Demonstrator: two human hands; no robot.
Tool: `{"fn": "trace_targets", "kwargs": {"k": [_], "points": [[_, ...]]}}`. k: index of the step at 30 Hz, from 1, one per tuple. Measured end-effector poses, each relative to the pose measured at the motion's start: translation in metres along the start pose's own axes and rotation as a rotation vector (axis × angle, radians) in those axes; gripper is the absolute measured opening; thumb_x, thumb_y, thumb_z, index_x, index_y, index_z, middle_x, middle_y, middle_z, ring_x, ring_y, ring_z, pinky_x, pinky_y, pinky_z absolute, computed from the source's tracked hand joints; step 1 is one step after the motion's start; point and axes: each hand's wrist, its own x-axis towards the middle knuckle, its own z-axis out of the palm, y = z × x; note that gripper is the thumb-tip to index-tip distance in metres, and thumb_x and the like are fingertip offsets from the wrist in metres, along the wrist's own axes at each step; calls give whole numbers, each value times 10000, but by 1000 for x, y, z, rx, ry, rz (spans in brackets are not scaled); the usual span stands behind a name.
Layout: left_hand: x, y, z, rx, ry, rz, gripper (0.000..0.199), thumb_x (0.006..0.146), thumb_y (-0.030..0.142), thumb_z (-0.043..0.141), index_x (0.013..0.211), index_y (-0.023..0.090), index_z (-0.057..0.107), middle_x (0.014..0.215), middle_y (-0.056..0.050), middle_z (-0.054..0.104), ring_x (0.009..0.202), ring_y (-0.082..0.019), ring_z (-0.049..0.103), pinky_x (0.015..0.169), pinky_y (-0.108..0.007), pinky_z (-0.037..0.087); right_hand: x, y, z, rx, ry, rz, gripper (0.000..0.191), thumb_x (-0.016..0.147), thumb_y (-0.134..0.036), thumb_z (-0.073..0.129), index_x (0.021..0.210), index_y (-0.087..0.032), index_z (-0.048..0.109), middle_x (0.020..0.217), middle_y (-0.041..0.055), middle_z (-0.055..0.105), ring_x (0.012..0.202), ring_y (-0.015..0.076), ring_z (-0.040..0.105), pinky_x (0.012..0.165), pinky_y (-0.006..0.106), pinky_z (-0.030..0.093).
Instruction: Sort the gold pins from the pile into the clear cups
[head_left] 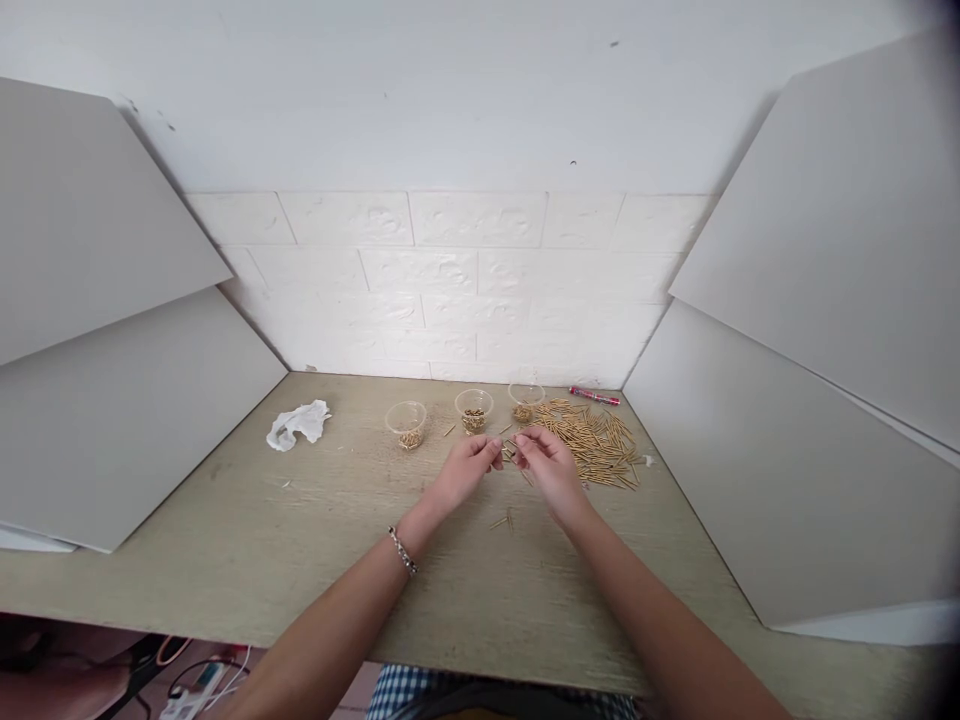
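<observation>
beyond the right hand (551, 472), golden rods (592, 445) lie heaped beside a clear cup (526, 392); that hand and the left hand (463, 472) pinch narrowly on one short rod (510, 455).

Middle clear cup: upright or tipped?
Upright. The middle clear plastic cup stands on its base on the wooden tabletop, rim roughly level, with golden pieces settled in its bottom.

Standing by, you'd see the person's left hand (463, 472) and right hand (551, 475) held close together at a few thin golden sticks (510, 455), a loose pile (592, 445) just beyond, three clear plastic cups (474, 410) along the wooden tabletop (480, 600)
</observation>
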Motion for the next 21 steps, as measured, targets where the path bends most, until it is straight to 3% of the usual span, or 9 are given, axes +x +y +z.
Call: {"fn": "trace_targets", "kwargs": {"k": [3, 7, 14, 21], "points": [[-1, -2, 4, -56, -74, 30, 402, 807, 483, 384, 619, 152, 514, 583, 9, 491, 566, -105, 440, 565, -229, 364, -1, -1, 2, 283, -64, 93, 217, 651, -356, 670, 758, -198, 566, 736, -6, 605, 568, 96, 530, 538, 245, 431], [-1, -7, 8, -81, -124, 34, 410, 825, 490, 351, 641, 156, 501, 576, 21, 459, 559, -97, 423, 567, -228, 356, -2, -3, 5, 435, -64, 169, 227, 603, -304, 721, 728, -192, 569, 671, -20, 602, 529, 83, 526, 516, 229, 438], [-3, 0, 10, -126, -158, -3, 381, 814, 483, 373, 655, 154, 479, 603, 23, 434, 575, -98, 384, 577, -235, 334, -1, -6, 6, 508, -41, 224, 241, 563, -274, 751, 702, -173, 582, 617, -10, 604, 543, 85, 532, 522, 209, 446], [-6, 11, 7, -143, -119, -45, 282, 787, 406, 420, 677, 157, 492, 635, 19, 458, 591, -98, 391, 593, -231, 348, -1, -6, 5, 479, -32, 232, 278, 551, -303, 748, 702, -167, 558, 609, -11, 588, 546, 92, 525, 533, 227, 442]]}}
